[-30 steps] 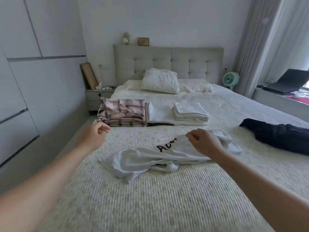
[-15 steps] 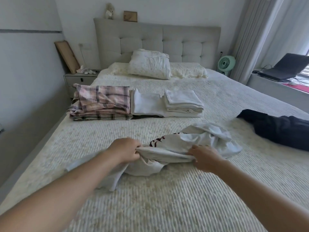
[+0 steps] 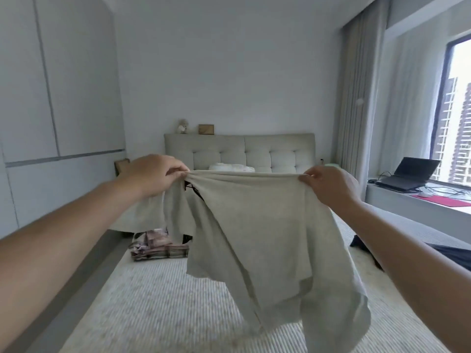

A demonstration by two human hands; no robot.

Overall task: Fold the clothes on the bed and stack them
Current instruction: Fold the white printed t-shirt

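Observation:
A white T-shirt [image 3: 257, 233] with a dark print hangs in the air in front of me, stretched between both hands. My left hand [image 3: 153, 175] pinches its top edge on the left. My right hand [image 3: 327, 188] pinches the top edge on the right. The shirt's lower part dangles just above the bed [image 3: 153, 301]. Behind it, at the left, a folded plaid pile [image 3: 158, 244] lies on the bed. A dark garment [image 3: 448, 253] lies unfolded at the right. The folded white clothes are hidden by the shirt.
A padded headboard [image 3: 257, 154] and a pillow [image 3: 230, 168] are at the far end. White cupboards [image 3: 51, 98] line the left wall. A laptop [image 3: 410, 174] sits on the window ledge at the right, beside curtains [image 3: 356, 98].
Both hands took hold of the white shirt on the bed and lifted it up, spreading it between them. My head has tilted up, so the room's walls now show.

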